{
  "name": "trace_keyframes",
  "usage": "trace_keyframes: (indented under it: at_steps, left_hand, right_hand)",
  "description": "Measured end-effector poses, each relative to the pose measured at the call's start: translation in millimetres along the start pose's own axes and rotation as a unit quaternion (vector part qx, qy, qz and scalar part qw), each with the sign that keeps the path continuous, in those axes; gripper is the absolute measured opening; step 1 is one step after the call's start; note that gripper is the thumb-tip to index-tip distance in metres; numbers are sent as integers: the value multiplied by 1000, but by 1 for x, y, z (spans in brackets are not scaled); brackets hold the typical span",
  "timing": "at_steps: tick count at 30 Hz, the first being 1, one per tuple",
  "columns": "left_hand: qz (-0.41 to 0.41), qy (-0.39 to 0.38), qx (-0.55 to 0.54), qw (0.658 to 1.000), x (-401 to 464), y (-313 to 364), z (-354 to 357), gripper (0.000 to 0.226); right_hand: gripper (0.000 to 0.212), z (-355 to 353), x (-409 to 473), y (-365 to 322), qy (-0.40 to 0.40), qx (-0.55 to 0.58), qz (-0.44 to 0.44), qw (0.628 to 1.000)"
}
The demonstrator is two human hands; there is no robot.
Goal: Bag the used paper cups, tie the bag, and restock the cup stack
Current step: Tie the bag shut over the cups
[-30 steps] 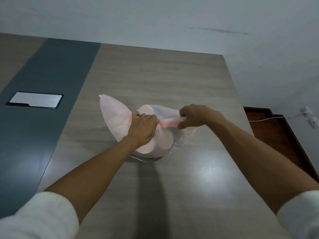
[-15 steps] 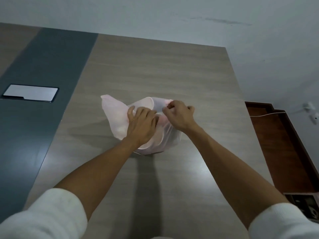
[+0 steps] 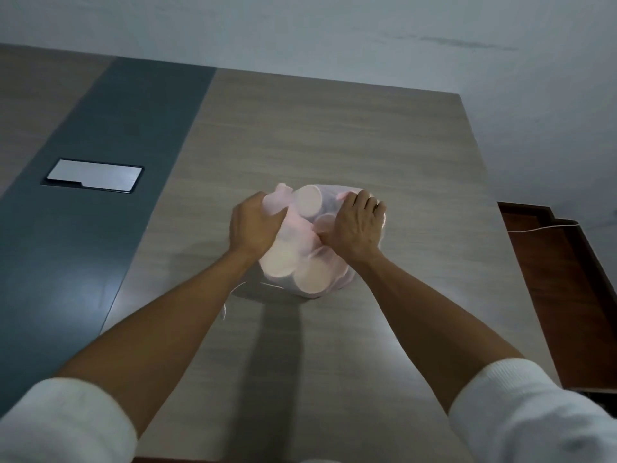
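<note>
A thin pink plastic bag (image 3: 300, 262) lies on the wooden table (image 3: 334, 145), stuffed with several white paper cups (image 3: 309, 200) whose round ends show through the film. My left hand (image 3: 253, 225) grips the bag's left flap, bunched pink plastic sticking out above its fingers. My right hand (image 3: 359, 225) lies over the bag's right top with its fingers curled into the plastic there. The knot area between the hands is hidden. No fresh cup stack is in view.
A dark grey strip (image 3: 100, 195) runs down the table's left part with a silver cover plate (image 3: 95, 175) set in it. The table's right edge drops to a brown floor ledge (image 3: 561, 289) with a white cable (image 3: 541, 227). A pale wall stands behind.
The long left flap has been gathered into my left hand. My right hand moved from the middle to the bag's right top. The bag now shows more cup ends toward me.
</note>
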State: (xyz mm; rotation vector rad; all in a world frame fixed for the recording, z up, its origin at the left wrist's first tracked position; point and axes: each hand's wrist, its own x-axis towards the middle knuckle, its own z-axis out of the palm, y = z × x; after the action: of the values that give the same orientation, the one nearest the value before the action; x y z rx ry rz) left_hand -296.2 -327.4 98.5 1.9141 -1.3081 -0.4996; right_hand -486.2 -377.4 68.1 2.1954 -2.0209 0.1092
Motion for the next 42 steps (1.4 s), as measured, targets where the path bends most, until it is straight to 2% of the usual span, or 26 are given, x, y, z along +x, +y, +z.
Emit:
trace_keyframes:
  at_steps: [2,4,6,8,10,11,12,14,16,18,19,21,23,25,27,29,30,32,35,38,40,42]
  left_hand:
    - [6,-1,-64,998,-5,22,7,23]
    - [-41,-65,-159,984,-12,48,17,18]
    - [-71,-92,-214,970,-15,65,27,25]
    - [-49,-77,-220,971,-15,70,33,31]
    - [29,-61,-157,985,-15,67,34,25]
    - [82,-58,-80,992,-14,64,34,27]
    - [137,-48,17,989,-12,58,35,38]
    - [218,-34,143,965,-10,50,36,54]
    - [245,-23,141,959,-8,49,34,37]
    - [242,-13,112,964,-8,52,31,25]
    - [236,-1,87,968,-7,56,30,30]
    - [160,15,-4,987,-7,64,29,43]
    - [61,28,-107,992,-3,73,28,44]
    - [11,35,-125,992,4,75,29,27]
    - [35,12,-118,992,1,77,27,11]
    - [84,-22,-134,987,-4,78,24,12]
    - [81,-40,-156,984,-6,80,23,11]
    - [24,-61,-255,965,-8,88,20,9]
    - [-16,-55,-316,947,-4,96,19,27]
    - [51,-107,-231,966,-2,91,23,22]
    - [111,-134,-162,971,-3,86,26,34]
    - [139,-121,-173,968,-3,85,25,39]
  right_hand:
    - [62,4,-6,-6,8,-26,9,1000]
    - [53,6,-10,-12,-1,-56,-2,998]
    - [44,3,-13,-13,-15,-71,-26,997]
    - [36,0,-9,-7,-16,-43,-36,998]
    - [35,-6,-5,5,-8,30,-33,999]
    - [36,-10,-2,12,-6,83,-34,996]
    - [37,-14,0,18,-8,143,-36,989]
    - [44,-21,4,28,-2,262,-32,965]
    - [43,-28,5,34,26,374,-6,927]
    - [34,-39,3,37,26,484,58,873]
    - [40,-47,4,39,18,531,95,842]
    - [57,-58,4,45,2,590,158,792]
    - [47,-62,6,49,-6,591,177,787]
    - [27,-64,8,53,-21,591,170,788]
    - [30,-64,8,55,-24,624,153,766]
    - [36,-68,10,56,-28,645,133,752]
    - [34,-71,10,57,-37,659,127,740]
    - [24,-76,10,56,-59,690,125,711]
    - [31,-76,11,55,-67,684,135,714]
    - [35,-76,12,53,-72,679,173,710]
    - [27,-76,13,53,-70,688,203,694]
    - [24,-75,15,54,-73,685,212,693]
